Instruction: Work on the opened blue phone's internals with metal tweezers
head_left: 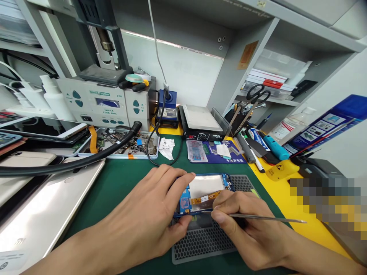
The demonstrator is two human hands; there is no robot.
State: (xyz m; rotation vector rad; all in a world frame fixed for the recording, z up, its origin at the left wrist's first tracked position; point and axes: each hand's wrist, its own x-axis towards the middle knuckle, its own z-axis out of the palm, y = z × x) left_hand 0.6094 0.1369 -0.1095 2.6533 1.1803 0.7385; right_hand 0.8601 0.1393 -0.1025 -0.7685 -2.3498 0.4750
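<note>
An opened phone point(207, 188) with a blue frame and an orange flex cable lies on a grey perforated mat point(200, 240) on the green bench mat. My left hand point(149, 214) grips the phone's left end, fingers curled over its top edge and thumb under it. My right hand point(243, 225) pinches thin metal tweezers point(263, 218), held flat. Their near end sits at the phone's lower edge and their tip points right.
A hot-air rework station point(103, 103) with a black hose point(71, 162), a parts tray point(126, 147), a heating plate point(202, 122), a tool holder with scissors point(252, 101) and pens stand behind. Phone backs point(43, 214) lie at the left. A yellow mat point(289, 198) is on the right.
</note>
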